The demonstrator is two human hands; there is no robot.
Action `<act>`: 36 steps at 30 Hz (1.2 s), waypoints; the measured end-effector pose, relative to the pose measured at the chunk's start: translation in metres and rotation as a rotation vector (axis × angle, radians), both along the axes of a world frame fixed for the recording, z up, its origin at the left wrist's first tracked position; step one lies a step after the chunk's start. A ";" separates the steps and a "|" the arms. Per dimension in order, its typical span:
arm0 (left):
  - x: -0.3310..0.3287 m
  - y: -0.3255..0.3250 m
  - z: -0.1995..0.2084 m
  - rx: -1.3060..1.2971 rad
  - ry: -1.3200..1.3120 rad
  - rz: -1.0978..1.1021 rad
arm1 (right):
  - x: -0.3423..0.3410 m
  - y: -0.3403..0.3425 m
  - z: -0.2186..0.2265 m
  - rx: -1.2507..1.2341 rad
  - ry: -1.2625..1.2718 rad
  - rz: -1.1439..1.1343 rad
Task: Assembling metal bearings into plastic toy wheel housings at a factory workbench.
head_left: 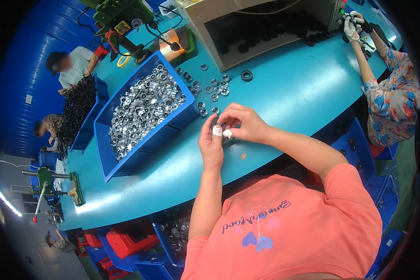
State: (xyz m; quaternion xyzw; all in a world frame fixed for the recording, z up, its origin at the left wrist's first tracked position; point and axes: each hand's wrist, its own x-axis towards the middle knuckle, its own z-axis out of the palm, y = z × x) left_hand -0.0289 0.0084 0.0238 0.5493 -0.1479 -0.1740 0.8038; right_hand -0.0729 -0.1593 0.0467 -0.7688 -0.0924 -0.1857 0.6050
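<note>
Head view: left hand (210, 144) and right hand (247, 124) hold a part (214, 122).

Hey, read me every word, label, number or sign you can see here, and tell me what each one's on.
Coral shirt: dark cursive lettering beside hearts; I don't copy printed words.
White patch on the blue wall: too small to read.
Yellow plate on the green machine: too small to read.
</note>
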 end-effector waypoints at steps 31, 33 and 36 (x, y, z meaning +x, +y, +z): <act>-0.009 -0.005 0.003 0.238 -0.289 0.265 | -0.004 0.002 -0.006 0.018 0.072 0.002; -0.010 -0.003 0.003 0.266 -0.276 0.261 | -0.004 0.004 -0.010 0.019 0.099 -0.010; -0.005 -0.001 0.001 0.117 -0.170 0.138 | 0.000 0.001 -0.015 0.200 0.241 0.025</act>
